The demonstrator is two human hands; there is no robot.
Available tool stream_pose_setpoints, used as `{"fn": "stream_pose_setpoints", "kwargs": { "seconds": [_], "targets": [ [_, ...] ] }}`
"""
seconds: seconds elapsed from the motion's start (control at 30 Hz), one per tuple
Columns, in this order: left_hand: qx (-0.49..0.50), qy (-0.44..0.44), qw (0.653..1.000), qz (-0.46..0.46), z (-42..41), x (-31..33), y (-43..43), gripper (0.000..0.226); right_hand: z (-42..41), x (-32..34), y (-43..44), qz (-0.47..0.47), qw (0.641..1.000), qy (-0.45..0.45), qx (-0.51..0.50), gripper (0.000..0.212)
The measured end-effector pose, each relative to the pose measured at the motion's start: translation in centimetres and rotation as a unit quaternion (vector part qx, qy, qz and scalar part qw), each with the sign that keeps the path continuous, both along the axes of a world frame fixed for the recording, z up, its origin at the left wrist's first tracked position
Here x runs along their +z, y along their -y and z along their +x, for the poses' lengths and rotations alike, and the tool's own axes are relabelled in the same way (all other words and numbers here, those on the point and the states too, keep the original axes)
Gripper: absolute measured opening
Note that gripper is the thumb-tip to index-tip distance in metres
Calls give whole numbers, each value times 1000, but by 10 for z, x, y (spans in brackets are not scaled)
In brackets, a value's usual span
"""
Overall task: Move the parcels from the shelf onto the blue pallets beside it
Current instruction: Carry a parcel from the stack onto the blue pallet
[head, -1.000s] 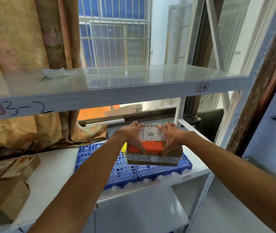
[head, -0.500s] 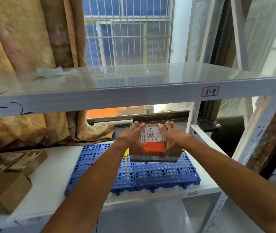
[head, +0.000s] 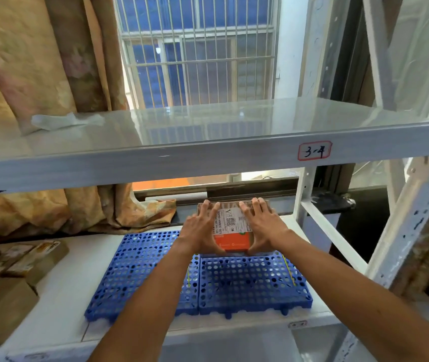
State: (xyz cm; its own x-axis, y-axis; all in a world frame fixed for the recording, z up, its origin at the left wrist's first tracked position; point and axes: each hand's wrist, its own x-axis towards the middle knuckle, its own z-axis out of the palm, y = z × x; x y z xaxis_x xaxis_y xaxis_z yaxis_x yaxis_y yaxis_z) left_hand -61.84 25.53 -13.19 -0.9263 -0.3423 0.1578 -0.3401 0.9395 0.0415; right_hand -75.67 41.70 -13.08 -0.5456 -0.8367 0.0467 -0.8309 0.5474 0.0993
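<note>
— Barred window (head: 195, 61) and patterned curtain (head: 38, 74) behind a white metal shelf (head: 208, 152); two blue pallets (head: 140, 270) side by side on the lower board (head: 72, 296), toward its right end, reaching nearly to the front edge.

— And the parcel (head: 231, 242)?

— At the far edge of the right-hand pallet (head: 247, 283), close to the seam between the two. Label up, orange band toward the front. Seems down on the grid, though hard to tell whether fully resting.

— State of each grip?

— Left grip (head: 200, 228) pressed to the left side, right grip (head: 263, 226) to the right side. Fingers spread over the top, thumbs low at the near corners. Clamped on the parcel from both sides, not let go.

— Why so far back?

— Probably to fill from the rear and leave the front rows of the grid free for the rest. Two-sided hold likely for keeping the box square to the pallet's edge while reaching under the low upper board (head: 234, 118).

— More to shift?

— Several brown parcels (head: 25, 259) stacked at the left end of the lower board, well apart from the pallets. Early in the job, by the look of it.

— Anything to watch?

— Back of the box near the window sill; could overhang the pallet's far edge if shoved further. Best to loosen only once flat on the grid.
</note>
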Motion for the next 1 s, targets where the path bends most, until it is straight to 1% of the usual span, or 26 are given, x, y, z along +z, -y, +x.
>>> {"fn": "stream_pose_setpoints", "kwargs": {
  "seconds": [0.13, 0.3, 0.47, 0.57, 0.7, 0.8, 1.0],
  "targets": [
    [-2, 11, 1000, -3, -5, -7, 8, 147, -7, -9, 6, 2, 1000, 10, 8, 144],
    [-4, 24, 1000, -15, -13, -9, 16, 145, -19, -15, 9, 1, 1000, -10, 20, 139],
    [0, 49, 999, 11, -21, -14, 20, 145, -27, -11, 18, 16, 999, 26, 14, 139],
    [11, 24, 1000, 3, -26, -24, 16, 144, -35, -13, 23, 20, 998, 50, 14, 140],
    [26, -4, 1000, 3, -26, -44, 17, 138, -41, -21, 24, 25, 998, 49, 27, 133],
    [33, -27, 999, 11, -26, -53, 16, 129, -43, -24, 22, 28, 998, 47, 37, 127],
    [42, -12, 999, 27, -32, -57, 19, 114, -51, -38, 15, 32, 996, 75, 23, 120]
  ]
}}
